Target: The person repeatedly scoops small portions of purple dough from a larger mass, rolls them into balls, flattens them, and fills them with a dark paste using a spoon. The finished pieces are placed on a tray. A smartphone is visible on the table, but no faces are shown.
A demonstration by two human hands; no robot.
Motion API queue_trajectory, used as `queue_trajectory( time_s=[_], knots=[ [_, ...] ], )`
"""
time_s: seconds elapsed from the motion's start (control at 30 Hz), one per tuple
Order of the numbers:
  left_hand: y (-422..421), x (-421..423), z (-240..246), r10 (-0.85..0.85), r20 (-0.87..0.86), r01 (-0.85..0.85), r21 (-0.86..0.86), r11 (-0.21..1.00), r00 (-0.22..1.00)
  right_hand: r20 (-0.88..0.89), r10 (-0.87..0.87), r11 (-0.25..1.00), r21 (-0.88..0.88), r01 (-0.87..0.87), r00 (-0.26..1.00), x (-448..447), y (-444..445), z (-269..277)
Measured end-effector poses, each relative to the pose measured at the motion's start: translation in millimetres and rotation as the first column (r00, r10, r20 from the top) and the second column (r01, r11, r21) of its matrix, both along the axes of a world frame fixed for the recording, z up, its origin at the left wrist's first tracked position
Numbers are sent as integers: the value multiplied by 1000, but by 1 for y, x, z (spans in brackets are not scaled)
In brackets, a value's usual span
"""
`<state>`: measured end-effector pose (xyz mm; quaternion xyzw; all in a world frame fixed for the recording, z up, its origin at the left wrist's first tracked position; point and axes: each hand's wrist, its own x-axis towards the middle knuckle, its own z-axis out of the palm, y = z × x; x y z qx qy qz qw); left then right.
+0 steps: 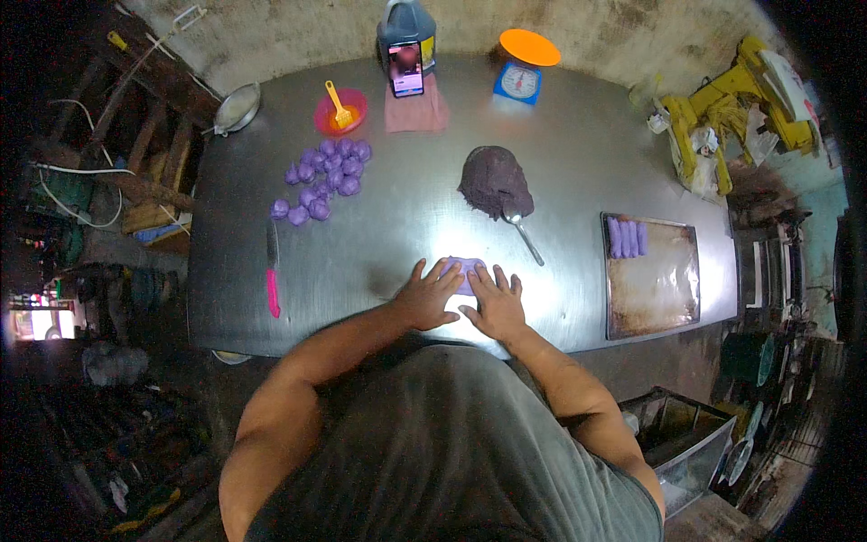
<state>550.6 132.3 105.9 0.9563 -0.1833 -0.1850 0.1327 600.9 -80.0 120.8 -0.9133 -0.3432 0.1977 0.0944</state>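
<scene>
A flattened piece of purple dough (464, 266) lies on the metal table near its front edge. My left hand (428, 298) and my right hand (496, 301) rest on it from both sides, palms down, fingers apart, fingertips touching the dough. Beyond them sits a mound of dark purple filling (494, 179), with a metal spoon (527, 240) leaning in its near side. Several purple dough balls (332, 162) are grouped at the upper left. A baking tray (653, 291) at the right holds several purple dough rolls (628, 238) in its far left corner.
A knife with a pink handle (272, 291) lies left. Along the back are a strainer (238, 108), a pink bowl (357, 123) with a yellow brush (339, 107), a phone (406, 69) against a jug (405, 24), a pink cloth (416, 112) and a kitchen scale (519, 81).
</scene>
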Motion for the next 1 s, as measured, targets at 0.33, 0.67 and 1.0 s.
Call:
queue_trajectory(
  time_s=[0.33,0.67,1.0],
  knots=[
    [9,-7,2,-133,67,134,-13,991,989,-14,-365,777,546,313,931,53,-20,-14],
    [53,10,-58,698,270,-702,-98,705,663,124,-382,824,494,277,916,129,-63,-30],
    [45,17,-50,698,276,-710,-72,700,661,349,-34,962,265,-64,936,210,-122,11]
  ],
)
